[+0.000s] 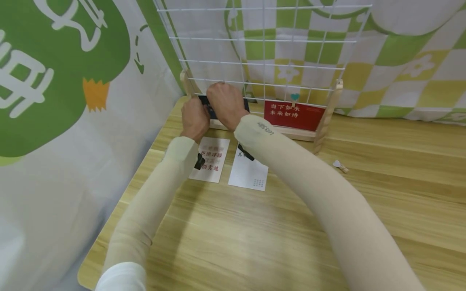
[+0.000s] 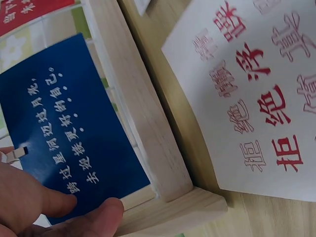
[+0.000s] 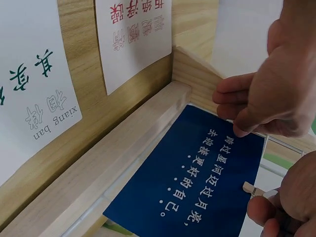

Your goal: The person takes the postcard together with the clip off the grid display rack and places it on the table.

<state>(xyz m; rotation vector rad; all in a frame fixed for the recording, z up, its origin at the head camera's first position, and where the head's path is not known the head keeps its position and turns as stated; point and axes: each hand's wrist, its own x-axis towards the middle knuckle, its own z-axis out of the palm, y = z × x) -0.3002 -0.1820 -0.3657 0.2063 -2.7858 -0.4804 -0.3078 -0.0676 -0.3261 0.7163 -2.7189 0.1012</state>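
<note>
Prob. mid-clipping: blue card [image 3: 197, 168] against wire grid [image 1: 263, 40] by wood base [image 3: 106, 150], R hand [image 1: 225, 103] pinching clothespin [image 3: 250, 188] at card's edge, L hand [image 1: 195, 117] at its corner (pinch or touch, can't tell), so next prob. needs card steady, R letting go.

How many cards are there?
4: a red card and a blue card at the wire grid; a white card with red writing and a white card with green writing on the table. Others may be hidden.
</note>
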